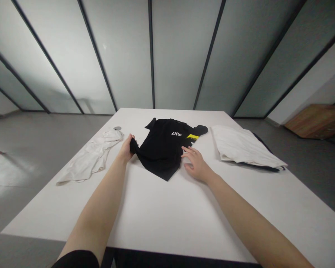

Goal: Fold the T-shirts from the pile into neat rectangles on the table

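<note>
The black T-shirt (163, 149) is light and limp, easily held by its hem (133, 146). The left fingers (130, 140) grip it at nine o'clock; the right fingers (187, 152) spread open at three.

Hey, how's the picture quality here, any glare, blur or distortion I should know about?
In the head view, wide-angle distortion makes the glass wall panels lean inward; glare lies on the floor at left; the black T-shirt loses fold detail in its darkness, while the left hand and right hand look fairly sharp.

The person wears a short black fabric sleeve (76, 259); the left hand (125, 149) and right hand (197, 166) are bare and ungloved.
</note>
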`<action>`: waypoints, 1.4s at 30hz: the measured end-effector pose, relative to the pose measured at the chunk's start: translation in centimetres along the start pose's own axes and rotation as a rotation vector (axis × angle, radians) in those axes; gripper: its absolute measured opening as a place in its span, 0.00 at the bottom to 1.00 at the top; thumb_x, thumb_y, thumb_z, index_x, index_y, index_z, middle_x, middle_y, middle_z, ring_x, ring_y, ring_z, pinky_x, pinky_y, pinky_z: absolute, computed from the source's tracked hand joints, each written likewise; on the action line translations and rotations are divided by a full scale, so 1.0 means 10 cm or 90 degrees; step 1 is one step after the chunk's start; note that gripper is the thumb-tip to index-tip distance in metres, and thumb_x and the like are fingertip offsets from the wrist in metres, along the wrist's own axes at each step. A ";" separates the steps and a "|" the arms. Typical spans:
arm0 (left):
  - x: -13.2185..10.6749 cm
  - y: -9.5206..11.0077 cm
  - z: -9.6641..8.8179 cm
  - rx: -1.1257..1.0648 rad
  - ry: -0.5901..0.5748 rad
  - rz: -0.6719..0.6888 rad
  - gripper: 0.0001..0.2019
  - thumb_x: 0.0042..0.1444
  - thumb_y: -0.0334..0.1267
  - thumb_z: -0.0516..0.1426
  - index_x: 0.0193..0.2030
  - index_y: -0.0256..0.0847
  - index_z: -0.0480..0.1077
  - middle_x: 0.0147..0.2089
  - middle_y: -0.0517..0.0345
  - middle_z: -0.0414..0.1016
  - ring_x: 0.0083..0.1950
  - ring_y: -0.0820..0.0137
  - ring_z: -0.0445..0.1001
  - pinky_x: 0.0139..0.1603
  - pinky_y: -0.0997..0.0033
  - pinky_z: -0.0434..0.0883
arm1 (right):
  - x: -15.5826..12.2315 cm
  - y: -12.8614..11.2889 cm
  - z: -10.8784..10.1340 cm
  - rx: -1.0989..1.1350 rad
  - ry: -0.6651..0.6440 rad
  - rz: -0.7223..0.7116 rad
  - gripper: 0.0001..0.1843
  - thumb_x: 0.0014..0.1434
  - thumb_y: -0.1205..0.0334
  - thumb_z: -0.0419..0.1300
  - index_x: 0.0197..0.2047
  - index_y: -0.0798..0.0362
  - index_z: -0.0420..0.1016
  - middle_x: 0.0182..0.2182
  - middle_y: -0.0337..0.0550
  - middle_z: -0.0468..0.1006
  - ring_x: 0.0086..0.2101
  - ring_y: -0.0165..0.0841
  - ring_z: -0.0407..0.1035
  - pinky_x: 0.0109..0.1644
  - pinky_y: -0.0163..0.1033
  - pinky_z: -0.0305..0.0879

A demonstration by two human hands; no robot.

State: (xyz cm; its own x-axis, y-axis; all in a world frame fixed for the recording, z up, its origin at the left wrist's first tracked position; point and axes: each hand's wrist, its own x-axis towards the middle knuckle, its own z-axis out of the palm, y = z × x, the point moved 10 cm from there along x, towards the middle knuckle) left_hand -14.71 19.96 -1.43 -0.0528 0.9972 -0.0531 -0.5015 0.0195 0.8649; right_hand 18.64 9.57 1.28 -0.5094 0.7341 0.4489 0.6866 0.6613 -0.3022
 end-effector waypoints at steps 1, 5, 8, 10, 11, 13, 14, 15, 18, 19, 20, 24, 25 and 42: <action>0.00 -0.03 0.01 -0.001 0.005 -0.007 0.30 0.52 0.64 0.70 0.32 0.46 0.59 0.22 0.72 0.59 0.21 0.76 0.64 0.23 0.77 0.62 | 0.01 -0.06 0.09 -0.004 -0.027 -0.004 0.28 0.61 0.67 0.59 0.64 0.49 0.77 0.76 0.49 0.63 0.75 0.53 0.50 0.76 0.66 0.50; -0.02 -0.16 0.07 0.001 -0.011 -0.044 0.28 0.54 0.62 0.70 0.32 0.46 0.60 0.21 0.73 0.56 0.19 0.77 0.61 0.21 0.77 0.59 | 0.06 -0.20 0.40 -0.027 -0.143 0.009 0.23 0.59 0.67 0.58 0.55 0.50 0.82 0.75 0.47 0.65 0.75 0.58 0.48 0.76 0.73 0.40; -0.01 -0.16 0.07 0.021 -0.011 -0.038 0.26 0.55 0.59 0.70 0.33 0.45 0.61 0.21 0.73 0.56 0.19 0.77 0.59 0.19 0.77 0.56 | 0.07 -0.17 0.32 0.027 -0.159 -0.004 0.18 0.58 0.69 0.56 0.47 0.48 0.83 0.63 0.45 0.80 0.67 0.52 0.61 0.75 0.68 0.47; 0.01 -0.11 -0.01 0.026 0.041 -0.016 0.25 0.53 0.58 0.71 0.33 0.45 0.63 0.22 0.72 0.59 0.19 0.77 0.61 0.20 0.77 0.59 | 0.03 -0.04 0.12 0.080 -0.138 -0.009 0.16 0.57 0.68 0.56 0.44 0.48 0.83 0.51 0.48 0.85 0.59 0.49 0.67 0.70 0.62 0.57; 0.01 -0.08 -0.05 0.022 0.067 -0.007 0.25 0.53 0.57 0.71 0.33 0.45 0.63 0.22 0.72 0.61 0.20 0.77 0.63 0.21 0.77 0.60 | 0.01 0.05 0.01 0.098 -0.119 -0.004 0.12 0.58 0.66 0.56 0.39 0.49 0.81 0.45 0.49 0.84 0.55 0.48 0.69 0.66 0.60 0.61; 0.01 -0.03 -0.13 0.006 0.099 -0.005 0.24 0.51 0.56 0.72 0.33 0.44 0.64 0.23 0.72 0.63 0.21 0.77 0.65 0.23 0.77 0.63 | -0.06 0.27 -0.21 0.126 -0.079 0.018 0.11 0.61 0.58 0.57 0.27 0.49 0.74 0.34 0.49 0.79 0.46 0.46 0.71 0.59 0.56 0.65; 0.00 -0.01 -0.17 -0.003 0.102 -0.012 0.24 0.51 0.55 0.72 0.33 0.44 0.65 0.23 0.71 0.64 0.21 0.77 0.65 0.23 0.77 0.64 | -0.10 0.38 -0.30 0.148 -0.065 0.037 0.17 0.63 0.53 0.56 0.23 0.48 0.68 0.29 0.46 0.75 0.40 0.44 0.70 0.54 0.53 0.66; -0.02 0.00 -0.20 -0.006 0.096 -0.026 0.23 0.51 0.54 0.72 0.33 0.44 0.65 0.23 0.71 0.64 0.21 0.77 0.66 0.23 0.77 0.65 | -0.13 0.50 -0.36 0.185 -0.054 0.061 0.23 0.65 0.48 0.55 0.20 0.47 0.62 0.25 0.43 0.70 0.33 0.40 0.67 0.49 0.51 0.67; -0.10 -0.04 -0.22 0.028 -0.011 -0.110 0.22 0.53 0.55 0.71 0.32 0.43 0.66 0.21 0.69 0.64 0.19 0.75 0.66 0.21 0.76 0.65 | -0.21 0.76 -0.42 0.331 -0.040 0.133 0.34 0.70 0.34 0.45 0.17 0.43 0.49 0.16 0.35 0.55 0.21 0.34 0.53 0.39 0.47 0.68; -0.16 -0.07 -0.17 0.054 -0.089 -0.150 0.24 0.53 0.59 0.70 0.32 0.43 0.66 0.19 0.68 0.63 0.17 0.75 0.64 0.19 0.75 0.63 | -0.22 0.80 -0.44 0.368 -0.017 0.151 0.35 0.70 0.31 0.41 0.18 0.43 0.47 0.15 0.34 0.52 0.20 0.33 0.51 0.39 0.47 0.69; -0.23 -0.11 -0.09 0.086 -0.184 -0.192 0.27 0.53 0.64 0.68 0.33 0.43 0.67 0.18 0.67 0.63 0.15 0.74 0.63 0.17 0.74 0.61 | -0.22 0.84 -0.49 0.385 0.023 0.167 0.35 0.71 0.30 0.38 0.18 0.42 0.46 0.14 0.34 0.52 0.20 0.34 0.52 0.39 0.47 0.70; -0.43 -0.22 0.28 0.210 -0.438 -0.247 0.38 0.48 0.80 0.61 0.39 0.41 0.71 0.19 0.60 0.70 0.14 0.70 0.65 0.16 0.71 0.62 | -0.18 0.70 -0.57 0.294 0.163 0.198 0.28 0.74 0.40 0.48 0.27 0.47 0.71 0.28 0.45 0.78 0.33 0.40 0.73 0.48 0.47 0.73; -0.39 -0.23 0.36 0.243 -0.434 -0.224 0.37 0.51 0.79 0.60 0.41 0.41 0.72 0.22 0.58 0.74 0.17 0.68 0.69 0.19 0.71 0.66 | -0.14 0.58 -0.49 0.263 0.142 0.184 0.23 0.74 0.45 0.50 0.37 0.48 0.78 0.37 0.48 0.83 0.42 0.42 0.77 0.53 0.48 0.72; -0.57 -0.67 1.07 1.200 -0.444 -0.041 0.39 0.62 0.59 0.63 0.78 0.60 0.59 0.86 0.49 0.44 0.83 0.37 0.46 0.74 0.25 0.56 | -0.49 0.08 0.05 0.747 -0.516 0.149 0.47 0.61 0.15 0.49 0.35 0.54 0.80 0.17 0.32 0.62 0.19 0.28 0.57 0.24 0.35 0.61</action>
State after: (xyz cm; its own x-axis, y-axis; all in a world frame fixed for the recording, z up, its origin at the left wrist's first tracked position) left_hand -1.80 14.90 -1.63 0.4379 0.8344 -0.3348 0.8963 -0.3765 0.2342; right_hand 21.42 6.54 -1.61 -0.8690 0.4619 -0.1774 0.1830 -0.0331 -0.9826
